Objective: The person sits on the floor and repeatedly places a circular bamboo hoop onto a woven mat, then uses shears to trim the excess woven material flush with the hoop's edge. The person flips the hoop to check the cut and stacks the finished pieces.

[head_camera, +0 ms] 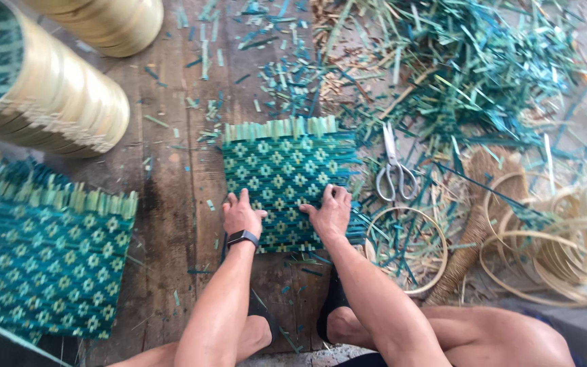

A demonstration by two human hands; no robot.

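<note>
Thing: a square woven mat of teal and pale green bamboo strips (283, 187), with a small flower-like pattern.
Place: the mat lies flat on the dark wooden plank floor (171, 204), in front of the person's knees, between the stacks on the left and the scissors on the right.
Left hand (240, 216): it rests palm down on the left near part of the mat, with the fingers spread; it grips nothing. A black wristband sits on its wrist.
Right hand (331, 214): it presses flat on the right near part of the mat, also open, with nothing inside the grip.
Weight: the mat looks very light, because the strips are thin.
Stiffness: it seems springy and half stiff; it probably bends but does not fold like cloth.
Fragility: the far edge has a loose fringe of pale strip ends (280, 128), and the right side shows free strands, so these parts probably slip out easily.
Where to hold: best on the dense woven middle or on two opposite sides, not on the fringe.
Around: steel scissors (394, 170) lie just beside the mat on the right; a thin bamboo ring (409, 250) and a heap of teal offcuts (470, 75) are near; a larger woven sheet of the same pattern (42, 251) lies well apart on the left.
</note>
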